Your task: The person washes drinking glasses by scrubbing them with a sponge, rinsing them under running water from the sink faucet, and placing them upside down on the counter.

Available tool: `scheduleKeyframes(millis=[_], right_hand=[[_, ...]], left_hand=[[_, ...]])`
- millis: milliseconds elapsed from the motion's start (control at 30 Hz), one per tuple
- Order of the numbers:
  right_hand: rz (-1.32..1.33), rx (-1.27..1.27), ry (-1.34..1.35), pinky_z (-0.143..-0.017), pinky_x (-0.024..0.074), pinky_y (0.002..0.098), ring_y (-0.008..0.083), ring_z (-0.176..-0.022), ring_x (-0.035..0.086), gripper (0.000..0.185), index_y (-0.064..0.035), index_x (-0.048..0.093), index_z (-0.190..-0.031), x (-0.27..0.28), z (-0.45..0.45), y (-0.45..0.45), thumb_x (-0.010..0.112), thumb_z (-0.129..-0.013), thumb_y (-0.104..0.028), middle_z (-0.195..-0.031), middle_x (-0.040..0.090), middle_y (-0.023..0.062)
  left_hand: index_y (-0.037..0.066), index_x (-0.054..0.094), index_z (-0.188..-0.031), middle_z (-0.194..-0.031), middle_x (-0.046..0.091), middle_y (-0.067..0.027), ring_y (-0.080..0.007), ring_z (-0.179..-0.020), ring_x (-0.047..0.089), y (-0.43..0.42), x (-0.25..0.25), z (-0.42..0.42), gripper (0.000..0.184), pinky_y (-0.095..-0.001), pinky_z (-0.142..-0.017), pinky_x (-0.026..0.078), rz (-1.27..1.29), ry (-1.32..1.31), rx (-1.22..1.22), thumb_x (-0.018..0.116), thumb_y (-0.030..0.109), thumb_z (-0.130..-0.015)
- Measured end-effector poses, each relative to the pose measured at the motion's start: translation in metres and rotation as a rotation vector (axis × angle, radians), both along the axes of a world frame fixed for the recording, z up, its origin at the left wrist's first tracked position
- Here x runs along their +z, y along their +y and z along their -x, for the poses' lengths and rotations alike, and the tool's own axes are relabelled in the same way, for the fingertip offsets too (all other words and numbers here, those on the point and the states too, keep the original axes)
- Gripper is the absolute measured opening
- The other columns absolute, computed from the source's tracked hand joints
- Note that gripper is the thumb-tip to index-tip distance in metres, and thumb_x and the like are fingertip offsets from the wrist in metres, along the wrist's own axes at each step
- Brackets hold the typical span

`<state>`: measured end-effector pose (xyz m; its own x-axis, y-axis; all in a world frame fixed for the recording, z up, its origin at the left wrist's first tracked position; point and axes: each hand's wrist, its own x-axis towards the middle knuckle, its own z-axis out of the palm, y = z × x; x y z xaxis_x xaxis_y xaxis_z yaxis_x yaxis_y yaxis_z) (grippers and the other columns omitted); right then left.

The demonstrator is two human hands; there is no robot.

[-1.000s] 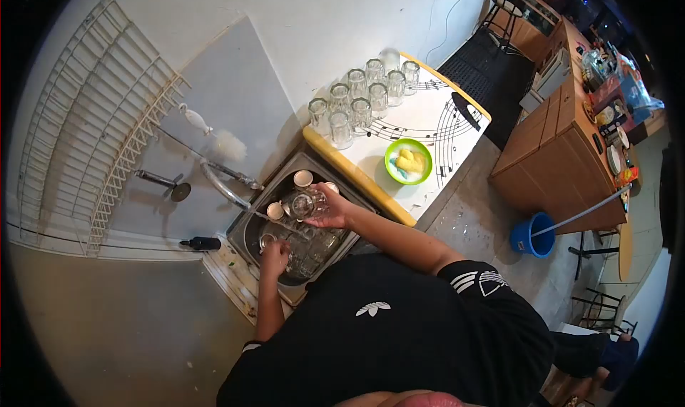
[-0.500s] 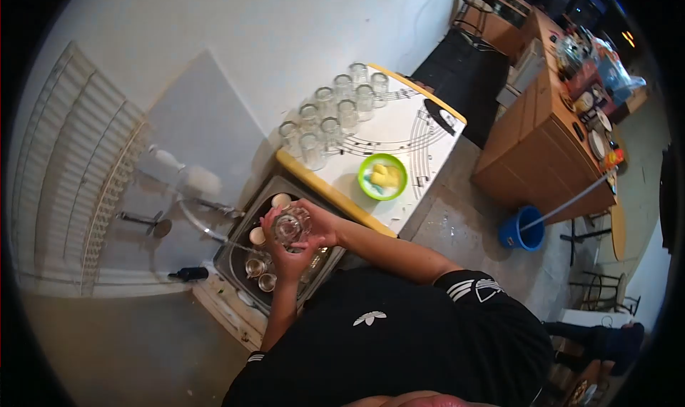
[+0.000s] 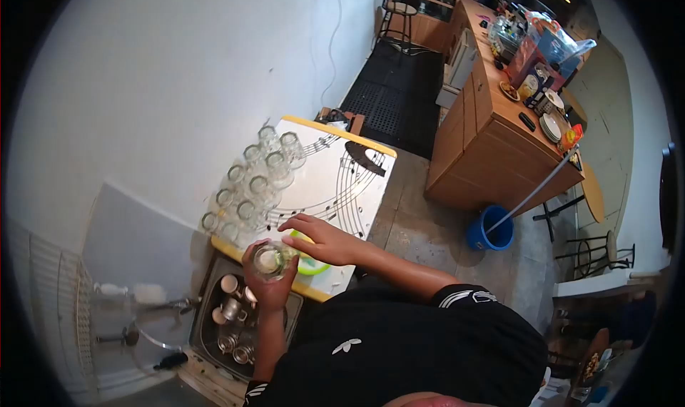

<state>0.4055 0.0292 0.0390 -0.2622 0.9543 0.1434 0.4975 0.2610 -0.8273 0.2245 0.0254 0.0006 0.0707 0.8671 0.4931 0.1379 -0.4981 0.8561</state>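
Observation:
My left hand (image 3: 270, 282) is wrapped around a clear glass (image 3: 271, 259), held above the corner where the sink meets the table. Beside it, my right hand (image 3: 321, 241) is open, its fingers stretched toward the glass and holding nothing. Partly hidden beneath my right hand is a bright green bowl (image 3: 312, 268) on the table; what lies in it is mostly covered. Several clear glasses (image 3: 258, 186) stand in rows along the wall side of the white table (image 3: 357, 193). Glass mugs and pale cups (image 3: 230, 284) lie in the metal sink (image 3: 202, 321).
A faucet (image 3: 178, 307) with a hose reaches over the sink. Past the table, a blue bucket (image 3: 492, 230) with a long pole stands on the floor. A wooden counter (image 3: 485, 143) carries bags, plates and boxes. A wire rack (image 3: 50, 278) is at the left.
My view has swung, so the table and sink sit lower and further left. Both hands held the glass before; now my right hand has come off it and is over the bowl.

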Motion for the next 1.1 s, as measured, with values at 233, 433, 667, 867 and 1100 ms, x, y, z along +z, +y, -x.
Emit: scheduleKeyframes(millis=[233,433,667,867,1100], right_hand=[[-0.108,-0.172,0.293,-0.084,0.0552,0.0367,0.0216,-0.11,0.06,0.07,-0.0008,0.05,-0.128,0.013,-0.094,0.02,0.082,-0.07,-0.023,-0.123,0.058,0.0142],[-0.063,-0.188,0.243,-0.078,0.0561,0.033,0.0182,-0.102,0.062,0.065,0.0021,0.052,-0.121,0.01,-0.151,0.067,0.083,-0.07,-0.022,-0.112,0.063,0.0132],[-0.255,-0.396,0.124,-0.072,0.0535,0.0313,0.0213,-0.085,0.068,0.06,0.0031,0.057,-0.109,-0.014,-0.205,0.16,0.086,-0.066,-0.027,-0.092,0.068,0.0159],[-0.314,-0.39,0.252,-0.076,0.0523,0.0336,0.0232,-0.086,0.067,0.059,0.0053,0.057,-0.107,-0.049,-0.211,0.263,0.086,-0.067,-0.026,-0.094,0.067,0.0198],[-0.302,-0.377,-0.002,-0.069,0.0526,0.0377,0.0299,-0.077,0.068,0.069,0.0062,0.06,-0.101,-0.11,-0.2,0.345,0.085,-0.063,-0.045,-0.081,0.067,0.021]], left_hand=[[0.0,0.049,-0.12,-0.111,0.057,-0.0195,-0.0361,-0.101,0.059,0.07,0.007,-0.118,0.065,-0.0416,-0.087,0.048,-0.122,0.295,-0.129,0.08,0.029,-0.07],[0.002,0.045,-0.126,-0.123,0.052,-0.0191,-0.0372,-0.115,0.05,0.114,-0.005,-0.17,0.072,-0.0441,-0.097,0.041,-0.029,0.335,-0.209,0.081,0.029,-0.069],[-0.003,0.043,-0.13,-0.133,0.046,-0.0223,-0.0364,-0.127,0.041,0.098,0.1,-0.148,0.066,-0.0445,-0.107,0.029,0.011,0.14,-0.557,0.066,0.032,-0.079],[-0.011,0.038,-0.135,-0.135,0.04,-0.0349,-0.0419,-0.129,0.039,0.059,0.171,-0.171,0.098,-0.0513,-0.11,0.023,-0.29,-0.667,-0.749,0.028,0.074,-0.086],[0.03,0.066,-0.107,-0.116,0.059,0.0089,-0.0086,-0.122,0.046,-0.037,0.273,-0.087,0.022,-0.0653,-0.106,0.019,0.71,-0.573,-0.536,0.058,0.04,-0.089]])
